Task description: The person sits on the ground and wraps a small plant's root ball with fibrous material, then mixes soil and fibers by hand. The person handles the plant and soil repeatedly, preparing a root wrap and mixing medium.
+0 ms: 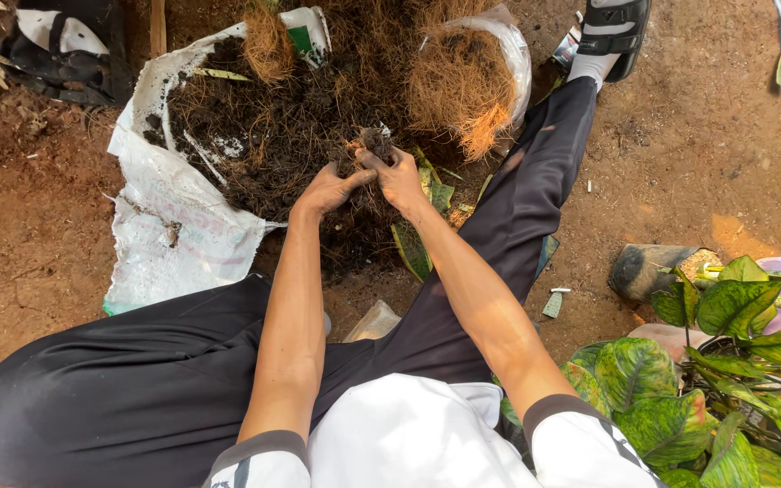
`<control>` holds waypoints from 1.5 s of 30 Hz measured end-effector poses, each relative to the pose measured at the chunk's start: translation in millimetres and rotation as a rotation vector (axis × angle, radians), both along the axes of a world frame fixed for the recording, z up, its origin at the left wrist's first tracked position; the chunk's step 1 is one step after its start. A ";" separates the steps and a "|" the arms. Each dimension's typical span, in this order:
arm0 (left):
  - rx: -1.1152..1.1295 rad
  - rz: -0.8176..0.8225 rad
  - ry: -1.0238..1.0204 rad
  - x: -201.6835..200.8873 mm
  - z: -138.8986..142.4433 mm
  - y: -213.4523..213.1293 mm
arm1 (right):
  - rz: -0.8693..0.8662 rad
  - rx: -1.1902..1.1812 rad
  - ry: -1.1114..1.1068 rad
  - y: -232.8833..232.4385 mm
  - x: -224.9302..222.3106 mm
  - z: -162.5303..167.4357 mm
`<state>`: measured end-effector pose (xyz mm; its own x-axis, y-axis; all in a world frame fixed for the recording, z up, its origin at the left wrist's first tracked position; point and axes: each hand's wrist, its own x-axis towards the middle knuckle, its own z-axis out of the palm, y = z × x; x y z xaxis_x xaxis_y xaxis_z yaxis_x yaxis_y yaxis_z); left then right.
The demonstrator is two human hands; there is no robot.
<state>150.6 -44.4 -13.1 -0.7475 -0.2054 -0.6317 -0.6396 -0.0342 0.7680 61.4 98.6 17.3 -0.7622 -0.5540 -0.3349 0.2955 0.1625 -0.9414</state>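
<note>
I sit on the ground with both arms stretched forward. My left hand [329, 188] and my right hand [397, 176] meet over a heap of dark soil mixed with brown coconut fibre [291, 126]. Together they pinch a small dark clump of soil and fibre [374, 143] between their fingertips, just above the heap. The heap lies on a spread white plastic sack [169, 226]. A loose mound of orange-brown fibre [463, 86] sits in a second white bag at the heap's far right.
My legs in black trousers [517, 208] spread around the heap, with a sandalled foot [609, 36] far right. Potted plants with mottled green leaves [734, 361] crowd the lower right beside a tipped black pot [648, 269]. Red-brown bare earth [20, 235] surrounds everything.
</note>
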 end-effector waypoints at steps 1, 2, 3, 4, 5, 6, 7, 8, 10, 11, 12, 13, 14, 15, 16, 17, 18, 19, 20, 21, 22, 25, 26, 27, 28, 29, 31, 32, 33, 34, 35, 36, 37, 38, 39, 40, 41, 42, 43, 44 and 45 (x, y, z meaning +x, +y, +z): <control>0.048 0.041 0.045 1.3 -1.0 0.6 | 0.004 -0.039 -0.038 -1.6 2.5 1.2; 0.020 0.058 0.058 2.4 -2.7 1.7 | -0.015 0.023 0.005 -2.9 4.8 2.1; -0.011 0.074 0.076 2.3 -5.1 2.7 | -0.035 0.083 0.053 -4.9 5.1 3.1; -0.042 0.092 0.095 2.1 -4.8 3.6 | -0.052 0.142 0.101 -6.4 5.0 3.7; -0.061 0.123 0.104 1.7 -3.7 5.0 | -0.054 0.186 0.087 -7.0 4.5 4.1; -0.081 0.153 0.112 0.4 -1.6 7.3 | -0.056 0.229 0.073 -7.2 2.8 4.2; -0.103 0.184 0.120 -0.6 1.4 8.6 | -0.057 0.270 0.059 -7.4 1.6 3.9; -0.143 0.214 0.103 -1.7 5.1 9.5 | -0.058 0.251 0.045 -7.1 0.4 3.3; -0.219 0.272 0.075 -5.1 12.5 11.7 | -0.062 0.216 0.024 -5.4 -3.1 2.3; -0.202 0.285 0.043 -6.2 15.4 11.8 | -0.054 0.225 0.045 -5.0 -4.1 1.6; -0.185 0.298 0.010 -6.8 17.2 11.5 | -0.045 0.235 0.066 -4.7 -4.3 0.9; -0.168 0.311 -0.023 -7.3 17.7 10.8 | -0.035 0.244 0.088 -4.2 -4.6 0.4; -0.173 0.318 -0.063 -7.0 16.8 9.1 | -0.029 0.247 0.067 -4.1 -4.7 0.4; -0.177 0.326 -0.105 -6.3 14.6 7.3 | -0.023 0.251 0.045 -3.5 -4.2 0.4; -0.182 0.332 -0.147 -4.9 11.4 5.2 | -0.018 0.254 0.023 -3.2 -3.6 0.2; -0.161 0.373 -0.147 -3.8 7.7 2.7 | -0.006 0.200 0.083 -3.1 -3.3 -0.2; -0.140 0.413 -0.145 -3.3 3.9 0.1 | 0.005 0.145 0.144 -3.1 -3.3 0.0; -0.118 0.453 -0.145 -1.9 0.7 -2.4 | 0.016 0.091 0.204 -3.4 -3.2 0.2; -0.094 0.490 -0.114 -0.5 -1.1 -4.7 | -0.013 0.128 0.148 -3.4 -3.4 0.5; -0.071 0.526 -0.082 0.5 -0.7 -7.3 | -0.042 0.163 0.092 -3.3 -3.6 0.7; -0.050 0.562 -0.049 0.9 -0.3 -9.6 | -0.069 0.196 0.038 -3.3 -4.2 1.0; 0.055 0.395 -0.031 3.5 3.8 -14.2 | 0.042 0.128 0.001 -0.1 -3.7 1.0; 0.069 0.370 -0.010 4.2 6.8 -14.1 | 0.081 0.208 0.057 2.9 -2.2 0.2; 0.084 0.345 0.012 4.8 9.3 -13.6 | 0.121 0.289 0.115 7.1 -1.6 -0.4; 0.097 0.321 0.036 5.1 11.0 -13.0 | 0.162 0.368 0.176 10.9 -0.8 -1.4; 0.104 0.278 0.032 5.2 11.8 -12.1 | 0.189 0.343 0.206 13.8 -0.1 -2.8; 0.118 0.193 0.019 4.9 9.9 -8.9 | 0.246 0.294 0.261 19.8 3.0 -6.2; 0.058 0.161 0.023 4.1 7.7 -7.2 | 0.259 0.363 0.268 21.8 4.7 -7.8; -0.002 0.128 0.027 2.5 5.2 -4.8 | 0.271 0.433 0.275 23.8 6.1 -8.7; -0.065 0.094 0.032 0.6 2.7 -3.2 | 0.283 0.500 0.284 24.4 7.0 -9.2; -0.097 0.056 0.045 -1.4 0.8 -1.8 | 0.282 0.481 0.312 24.6 8.4 -8.9; -0.128 0.018 0.056 -3.3 0.3 0.2 | 0.282 0.464 0.339 25.2 10.0 -7.8; -0.160 -0.020 0.069 -5.1 1.1 1.7 | 0.282 0.445 0.367 24.5 10.9 -6.1; -0.158 -0.016 0.047 -6.2 1.8 2.6 | 0.281 0.434 0.348 23.3 11.8 -3.9; -0.153 -0.016 0.024 -6.7 2.3 4.0 | 0.279 0.426 0.327 23.5 12.7 -1.2; -0.147 -0.016 -0.002 -6.3 4.4 5.1 | 0.277 0.419 0.303 23.7 14.5 1.3; -0.136 -0.019 0.027 -5.6 7.0 5.7 | 0.285 0.391 0.287 23.9 16.3 3.3; -0.127 -0.019 0.058 -4.7 9.6 6.1 | 0.293 0.362 0.274 24.1 17.6 4.5; -0.118 -0.021 0.090 -3.7 11.8 5.9 | 0.301 0.332 0.262 24.1 18.8 4.7; -0.102 -0.021 0.079 -2.7 13.4 5.5 | 0.294 0.295 0.241 24.3 19.7 3.9; -0.087 -0.021 0.068 -1.4 14.2 4.6 | 0.287 0.257 0.219 24.3 20.9 2.0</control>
<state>149.2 -39.7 1.1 -0.7928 -0.2405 -0.5600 -0.5858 0.0473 0.8090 82.3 122.9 19.3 -0.6580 -0.6735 -0.3369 0.0020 0.4459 -0.8951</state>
